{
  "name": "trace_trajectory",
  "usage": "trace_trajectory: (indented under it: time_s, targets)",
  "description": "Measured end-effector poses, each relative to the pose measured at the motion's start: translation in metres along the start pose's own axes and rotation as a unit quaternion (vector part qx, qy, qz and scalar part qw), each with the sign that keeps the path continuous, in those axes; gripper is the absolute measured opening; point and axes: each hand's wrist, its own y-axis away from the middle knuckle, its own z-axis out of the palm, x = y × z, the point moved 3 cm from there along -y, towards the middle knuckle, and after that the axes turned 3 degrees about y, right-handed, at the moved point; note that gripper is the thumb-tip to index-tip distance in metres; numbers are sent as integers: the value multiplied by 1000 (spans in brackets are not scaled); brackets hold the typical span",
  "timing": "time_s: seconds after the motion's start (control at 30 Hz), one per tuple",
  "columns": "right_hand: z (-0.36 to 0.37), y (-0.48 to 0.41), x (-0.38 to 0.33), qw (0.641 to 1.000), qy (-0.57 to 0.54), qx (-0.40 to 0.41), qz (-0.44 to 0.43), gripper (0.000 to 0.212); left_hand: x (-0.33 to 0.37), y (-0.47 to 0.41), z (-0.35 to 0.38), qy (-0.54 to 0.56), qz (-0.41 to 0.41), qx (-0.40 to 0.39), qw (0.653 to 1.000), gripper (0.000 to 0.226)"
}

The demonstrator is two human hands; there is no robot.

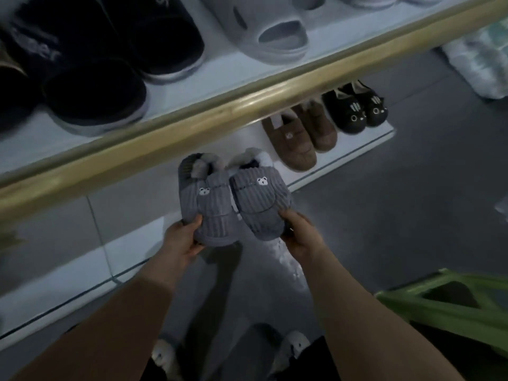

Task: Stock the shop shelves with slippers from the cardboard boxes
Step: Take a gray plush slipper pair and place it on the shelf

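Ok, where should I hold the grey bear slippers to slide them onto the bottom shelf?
By the toe ends, from the aisle side, as the left hand and right hand grip the grey bear slippers now. Their fluffy heels point at the bottom shelf, so they can probably slide in under the gold shelf edge.

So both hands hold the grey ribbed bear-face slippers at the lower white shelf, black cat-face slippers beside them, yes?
No. Head view: left hand and right hand hold the grey ribbed bear-face slippers at the lower white shelf, but brown slippers sit beside them; black cat-face slippers lie beyond.
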Motion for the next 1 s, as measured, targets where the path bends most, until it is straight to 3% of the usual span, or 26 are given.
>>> trace_trajectory:
  time_s: [0.27,0.43,0.63,0.9,1.0]
  targets:
    - [40,-131,33,997,32,-45,-46,37,-11,-161,-27,28,91,9,995,41]
    - [62,-178,40,994,41,-72,-73,26,-8,-234,-27,57,151,1,987,45]
    - [76,-204,36,990,72,-77,-96,39,5,-257,-12,74,190,20,979,43]
    - [95,-223,13,972,198,10,-130,56,35,-268,-12,-54,237,132,961,55]
    - [92,-222,14,968,211,28,-130,54,37,-265,-17,-64,241,148,957,60]
